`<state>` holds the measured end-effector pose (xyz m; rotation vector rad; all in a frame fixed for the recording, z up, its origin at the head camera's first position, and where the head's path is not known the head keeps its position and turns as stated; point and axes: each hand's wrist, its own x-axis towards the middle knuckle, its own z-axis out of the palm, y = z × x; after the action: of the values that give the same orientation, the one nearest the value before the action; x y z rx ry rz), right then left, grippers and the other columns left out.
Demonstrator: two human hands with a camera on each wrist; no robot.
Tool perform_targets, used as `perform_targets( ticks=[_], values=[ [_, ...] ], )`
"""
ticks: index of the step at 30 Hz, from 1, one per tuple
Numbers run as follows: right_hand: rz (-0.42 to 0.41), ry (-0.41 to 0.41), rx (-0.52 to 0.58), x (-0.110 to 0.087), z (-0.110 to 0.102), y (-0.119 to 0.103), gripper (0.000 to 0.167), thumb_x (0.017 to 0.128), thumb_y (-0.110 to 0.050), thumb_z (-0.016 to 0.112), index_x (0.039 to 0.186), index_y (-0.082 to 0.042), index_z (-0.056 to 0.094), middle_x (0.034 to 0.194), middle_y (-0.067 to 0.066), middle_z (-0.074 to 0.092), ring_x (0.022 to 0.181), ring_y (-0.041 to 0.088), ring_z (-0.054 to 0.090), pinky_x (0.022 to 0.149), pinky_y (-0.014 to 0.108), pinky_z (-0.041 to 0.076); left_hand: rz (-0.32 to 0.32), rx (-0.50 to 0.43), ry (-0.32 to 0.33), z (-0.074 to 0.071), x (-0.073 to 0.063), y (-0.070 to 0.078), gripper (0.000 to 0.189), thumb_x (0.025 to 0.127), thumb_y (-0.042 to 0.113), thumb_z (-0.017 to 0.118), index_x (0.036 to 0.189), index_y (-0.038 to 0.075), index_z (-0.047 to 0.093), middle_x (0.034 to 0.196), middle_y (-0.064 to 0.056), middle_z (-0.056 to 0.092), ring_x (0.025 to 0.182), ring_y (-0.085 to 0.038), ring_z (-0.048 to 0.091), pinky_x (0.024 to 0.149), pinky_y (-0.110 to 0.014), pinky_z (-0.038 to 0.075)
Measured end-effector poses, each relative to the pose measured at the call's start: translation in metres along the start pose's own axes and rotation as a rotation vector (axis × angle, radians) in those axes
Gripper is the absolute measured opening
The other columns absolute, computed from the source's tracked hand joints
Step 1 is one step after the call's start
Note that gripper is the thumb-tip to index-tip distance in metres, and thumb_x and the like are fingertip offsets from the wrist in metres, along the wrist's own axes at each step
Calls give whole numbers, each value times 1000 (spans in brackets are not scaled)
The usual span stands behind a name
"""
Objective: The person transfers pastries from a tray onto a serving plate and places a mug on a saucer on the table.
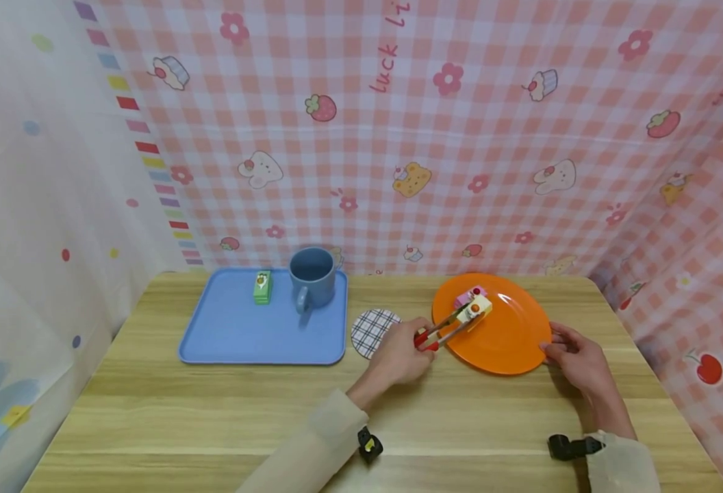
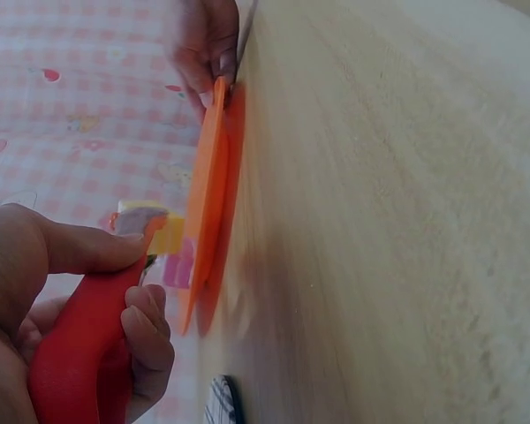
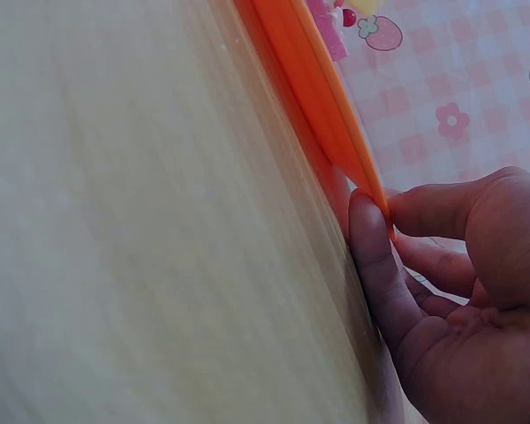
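In the head view, the left hand (image 1: 398, 352) was curled round red-handled tongs (image 1: 455, 331), whose tips pinched a yellow cake-shaped block (image 1: 478, 307) over the orange plate (image 1: 515, 329); whether the block touched the plate, I could not tell. The tongs probably suited so small a piece, keeping fingers off it. The right hand (image 1: 581, 359) pinched the plate's rim on its right side, thumb above and a finger beneath, likely to steady it against sliding.

A pink block (image 1: 462, 300) sat on the plate just behind the yellow one, partly hidden and crowding the tips on that side. To the plate's left, a checked round coaster (image 1: 370, 332) lay on the wooden table (image 1: 460, 431), partly covered from sight by the left hand. Farther left, a blue tray (image 1: 244, 335) bore a green block (image 1: 263, 287) and, near its right edge, a grey-blue mug (image 1: 313, 277), handle towards the person. A pink checked curtain (image 1: 349, 137) closed off the back.
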<state>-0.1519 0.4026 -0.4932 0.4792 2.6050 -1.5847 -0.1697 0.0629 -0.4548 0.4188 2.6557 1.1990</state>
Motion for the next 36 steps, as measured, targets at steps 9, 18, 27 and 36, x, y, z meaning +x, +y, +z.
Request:
perform_targets(
  ticks=[9, 18, 27, 36],
  values=[
    [-24, 3, -9, 2, 0, -1, 64, 101, -16, 64, 157, 1, 36, 121, 11, 60, 85, -5, 62, 77, 19, 59, -16, 10, -21, 5, 8, 5, 35, 87, 15, 75, 121, 19, 68, 88, 2, 62, 75, -18, 55, 60, -28, 43],
    [-22, -4, -3, 3, 0, -2, 64, 102, -15, 63, 157, 1, 35, 124, 13, 58, 85, -4, 62, 77, 20, 59, -8, 67, -17, 11, 17, 9, 38, 87, 17, 75, 125, 20, 67, 84, 2, 60, 72, -17, 55, 56, -27, 40],
    [-31, -1, -5, 1, 0, -2, 64, 102, -15, 63, 157, 2, 35, 127, 18, 57, 84, -5, 62, 77, 20, 59, -16, 106, -4, 17, 19, 11, 39, 85, 15, 75, 124, 19, 68, 84, 3, 60, 67, -15, 52, 54, -27, 38],
    [-37, -2, 1, 1, 0, 0, 64, 102, -16, 64, 157, 2, 35, 119, 9, 60, 84, -5, 63, 77, 21, 59, -32, 79, -10, 24, 22, 11, 41, 85, 12, 74, 125, 18, 68, 83, 4, 61, 66, -14, 53, 53, -26, 40]
  ],
)
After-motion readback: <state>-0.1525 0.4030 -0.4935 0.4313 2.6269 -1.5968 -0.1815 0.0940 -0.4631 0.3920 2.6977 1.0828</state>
